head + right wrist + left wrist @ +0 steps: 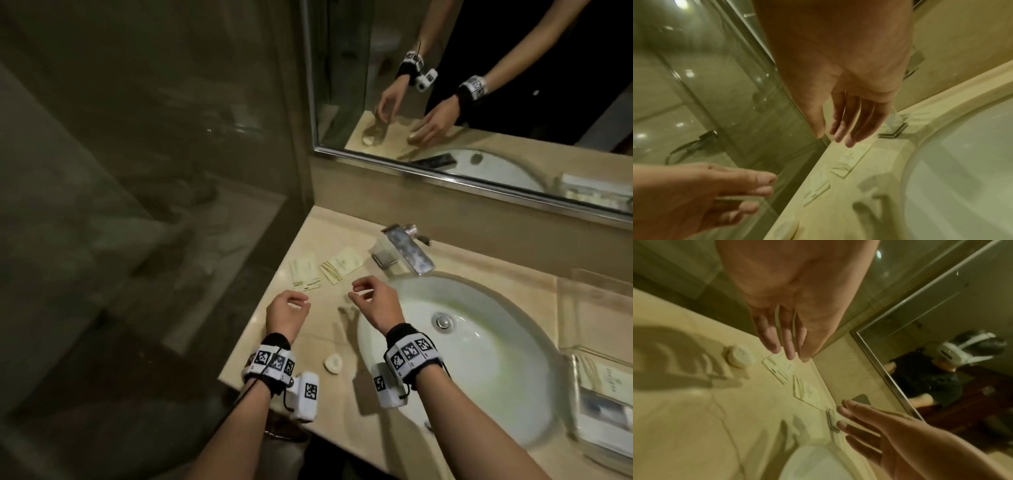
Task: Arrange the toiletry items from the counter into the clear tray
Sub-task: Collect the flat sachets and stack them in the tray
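Two flat cream toiletry packets (305, 272) (342, 265) lie at the counter's back left, beside the faucet. A small round white soap (333, 363) sits nearer the front edge. The clear tray (579, 308) stands on the counter to the right of the sink, with boxed items (603, 387) in its near end. My left hand (298, 303) hovers just in front of the packets, fingers loosely curled and holding nothing. My right hand (358, 291) hovers beside it over the sink's left rim, also holding nothing. In the wrist views the left fingers (785, 340) and the right fingers (846, 123) hang relaxed above the packets (777, 368) (851, 159).
A white oval sink (479, 359) fills the middle of the beige counter (308, 342), with a chrome faucet (404, 250) behind it. A glass shower wall (171, 205) bounds the left side. A framed mirror (479, 85) runs along the back wall.
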Demonstrator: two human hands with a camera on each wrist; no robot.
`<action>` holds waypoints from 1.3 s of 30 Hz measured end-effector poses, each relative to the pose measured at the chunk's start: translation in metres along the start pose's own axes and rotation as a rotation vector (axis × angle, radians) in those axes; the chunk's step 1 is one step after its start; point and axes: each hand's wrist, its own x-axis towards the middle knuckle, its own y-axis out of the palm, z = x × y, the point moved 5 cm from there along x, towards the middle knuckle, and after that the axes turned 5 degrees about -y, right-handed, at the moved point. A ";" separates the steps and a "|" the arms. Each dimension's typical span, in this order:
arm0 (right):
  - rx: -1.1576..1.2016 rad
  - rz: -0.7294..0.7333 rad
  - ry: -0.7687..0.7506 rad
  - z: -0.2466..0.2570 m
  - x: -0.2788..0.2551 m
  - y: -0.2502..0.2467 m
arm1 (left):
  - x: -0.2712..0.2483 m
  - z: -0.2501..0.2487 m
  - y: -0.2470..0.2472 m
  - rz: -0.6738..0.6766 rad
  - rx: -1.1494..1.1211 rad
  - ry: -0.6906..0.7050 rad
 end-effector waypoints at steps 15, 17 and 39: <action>-0.635 0.190 0.014 -0.029 0.094 0.078 | 0.099 0.002 0.054 0.313 0.641 0.218; -0.629 0.133 0.008 -0.034 0.087 0.076 | 0.102 0.004 0.061 0.300 0.685 0.232; 0.009 -0.274 -0.003 -0.053 0.012 -0.041 | 0.066 -0.045 0.083 0.215 0.264 0.091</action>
